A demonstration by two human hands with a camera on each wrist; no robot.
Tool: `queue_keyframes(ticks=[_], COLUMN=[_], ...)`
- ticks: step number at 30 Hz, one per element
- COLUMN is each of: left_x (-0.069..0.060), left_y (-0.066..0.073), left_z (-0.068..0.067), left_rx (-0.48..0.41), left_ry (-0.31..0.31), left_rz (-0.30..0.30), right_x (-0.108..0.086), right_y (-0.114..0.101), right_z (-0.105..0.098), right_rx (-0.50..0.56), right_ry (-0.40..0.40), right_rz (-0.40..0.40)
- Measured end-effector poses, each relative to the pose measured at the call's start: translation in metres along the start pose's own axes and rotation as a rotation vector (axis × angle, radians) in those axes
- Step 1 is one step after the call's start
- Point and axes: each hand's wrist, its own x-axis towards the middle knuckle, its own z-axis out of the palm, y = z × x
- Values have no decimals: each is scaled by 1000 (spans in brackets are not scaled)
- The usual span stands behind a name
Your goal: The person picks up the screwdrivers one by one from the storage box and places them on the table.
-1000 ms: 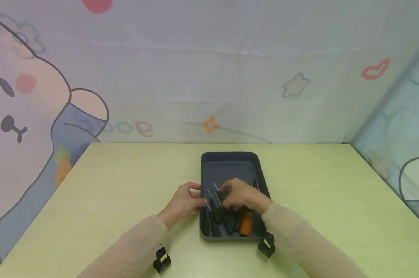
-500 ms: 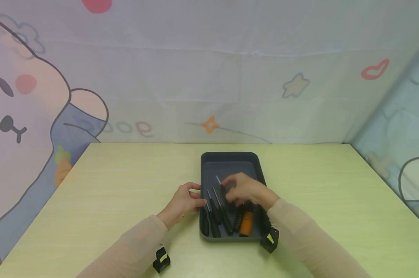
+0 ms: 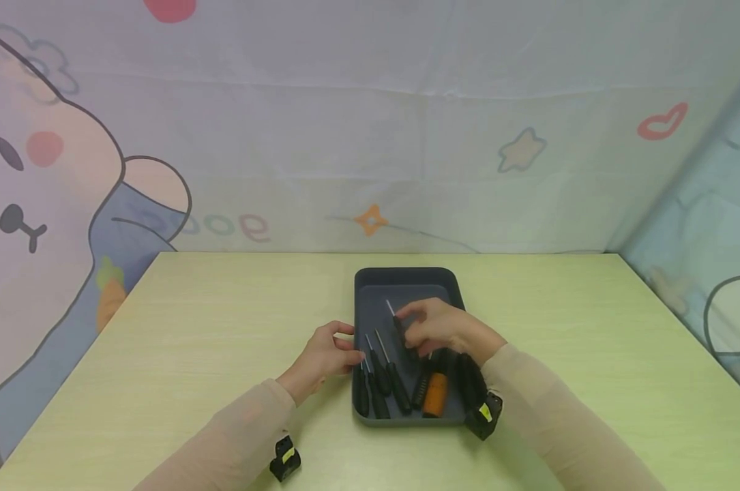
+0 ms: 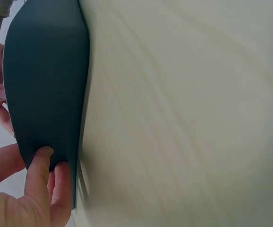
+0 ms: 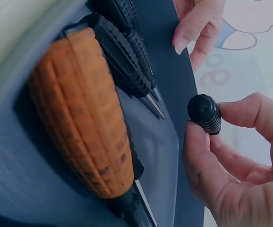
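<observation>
Over the middle of the dark tray (image 3: 406,278), my right hand (image 3: 446,327) pinches a black-handled screwdriver (image 3: 399,324), its metal shaft pointing up and left. In the right wrist view, the butt of that black handle (image 5: 204,112) sits between the thumb and fingers of my right hand (image 5: 245,165). My left hand (image 3: 328,351) grips the tray's left wall, thumb over the rim; the left wrist view shows the left hand's fingers (image 4: 37,189) against the tray's outer side (image 4: 46,85). An orange-handled screwdriver (image 3: 434,395) lies in the near part of the tray.
Several black-handled screwdrivers (image 3: 399,387) lie at the tray's near left, shafts pointing away. Another black handle (image 3: 468,382) is at the near right, beside my right wrist. The pale table (image 3: 241,300) surrounds the tray, with a patterned cloth (image 3: 320,136) behind it.
My right hand has moved right and slightly away from me, lifting the black-handled screwdriver clear of the others. The left hand has stayed at the tray's wall.
</observation>
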Motion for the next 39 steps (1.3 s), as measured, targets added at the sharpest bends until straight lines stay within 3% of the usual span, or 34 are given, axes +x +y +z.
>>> queue_keyframes(ticks=[23, 39], left_x=[-2, -1], left_y=[3, 1], left_z=[0, 0], left_rx=[19, 9], left_ry=[-1, -3], left_rz=[-4, 0], right_x=[-15, -26], right_y=[-2, 8], right_z=[-31, -52], right_rx=[60, 76], right_ry=[-21, 4], right_rz=[-19, -17])
